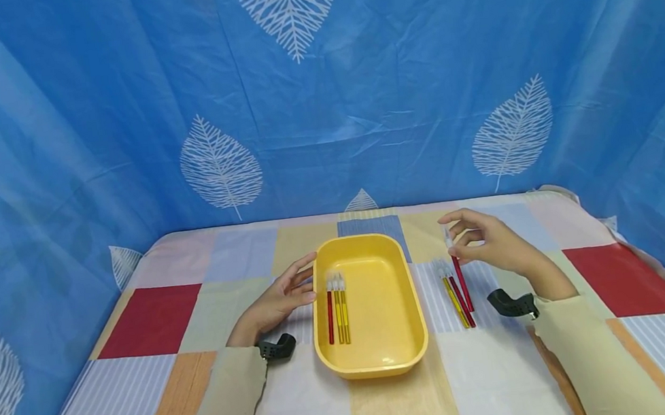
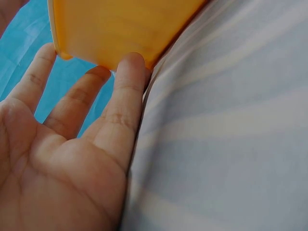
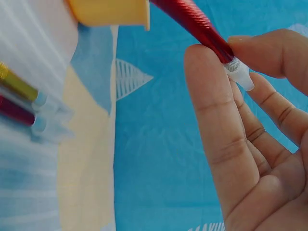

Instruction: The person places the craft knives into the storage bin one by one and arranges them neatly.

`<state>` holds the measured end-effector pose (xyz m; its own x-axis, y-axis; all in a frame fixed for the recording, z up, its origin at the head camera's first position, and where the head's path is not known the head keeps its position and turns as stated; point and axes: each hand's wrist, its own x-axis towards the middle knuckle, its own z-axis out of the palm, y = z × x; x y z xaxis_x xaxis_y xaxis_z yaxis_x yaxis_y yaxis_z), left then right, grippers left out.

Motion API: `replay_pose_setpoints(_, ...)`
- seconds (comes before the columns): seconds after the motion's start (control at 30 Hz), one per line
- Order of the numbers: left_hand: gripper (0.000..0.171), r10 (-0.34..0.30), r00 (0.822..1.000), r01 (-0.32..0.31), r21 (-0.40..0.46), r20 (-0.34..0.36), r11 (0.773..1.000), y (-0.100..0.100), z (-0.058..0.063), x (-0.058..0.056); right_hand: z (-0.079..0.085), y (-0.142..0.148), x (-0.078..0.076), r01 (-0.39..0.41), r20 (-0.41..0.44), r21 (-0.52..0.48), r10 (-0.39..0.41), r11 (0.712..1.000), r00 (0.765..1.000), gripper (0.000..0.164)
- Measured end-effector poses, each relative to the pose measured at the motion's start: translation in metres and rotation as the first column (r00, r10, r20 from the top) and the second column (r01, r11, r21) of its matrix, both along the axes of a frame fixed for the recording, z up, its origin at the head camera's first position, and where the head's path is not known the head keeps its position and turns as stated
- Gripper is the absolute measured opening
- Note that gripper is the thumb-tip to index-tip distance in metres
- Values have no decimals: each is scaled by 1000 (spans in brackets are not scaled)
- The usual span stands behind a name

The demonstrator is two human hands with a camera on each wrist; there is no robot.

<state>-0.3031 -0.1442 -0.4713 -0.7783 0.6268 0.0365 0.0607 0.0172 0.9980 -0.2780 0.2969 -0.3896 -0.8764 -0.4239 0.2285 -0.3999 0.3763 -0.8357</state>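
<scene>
A yellow tray [image 1: 384, 311] sits in the middle of the table, with one red craft knife [image 1: 330, 317] and two yellow craft knives [image 1: 345, 319] side by side along its left part. My left hand [image 1: 281, 300] touches the tray's left side, its fingers loosely extended against the outer wall [image 2: 120, 33]. Right of the tray, my right hand [image 1: 490, 242] pinches a red craft knife [image 3: 197, 29] near its clear-capped end between thumb and fingers. The knife slants, cap upward. Beneath it lie a yellow craft knife [image 1: 455, 303] and another red craft knife [image 1: 462, 303], caps pointing away.
A patchwork cloth [image 1: 405, 411] covers the table. Behind it hangs a blue curtain [image 1: 324, 133] with white leaf prints, which also runs along both sides. A black wrist strap mount [image 1: 277, 347] is on the left arm, and another [image 1: 512, 303] on the right.
</scene>
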Motion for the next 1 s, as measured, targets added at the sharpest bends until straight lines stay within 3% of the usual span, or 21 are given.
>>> replay_pose_setpoints(0.3, 87, 4, 1000, -4, -9, 10, 1000, -2, -3, 0, 7, -14, 4, -7, 32, -4, 7, 1000, 999, 49)
replay_pose_setpoints(0.7, 87, 6, 1000, -6, -2, 13, 1000, -1, -6, -1, 15, -34, 4, -45, 15, -65, 46, 997, 999, 48)
replay_pose_setpoints(1.0, 83, 28, 999, -28, -17, 15, 999, 1, -2, 1, 20, -51, 4, -63, 42, -101, 68, 993, 997, 50)
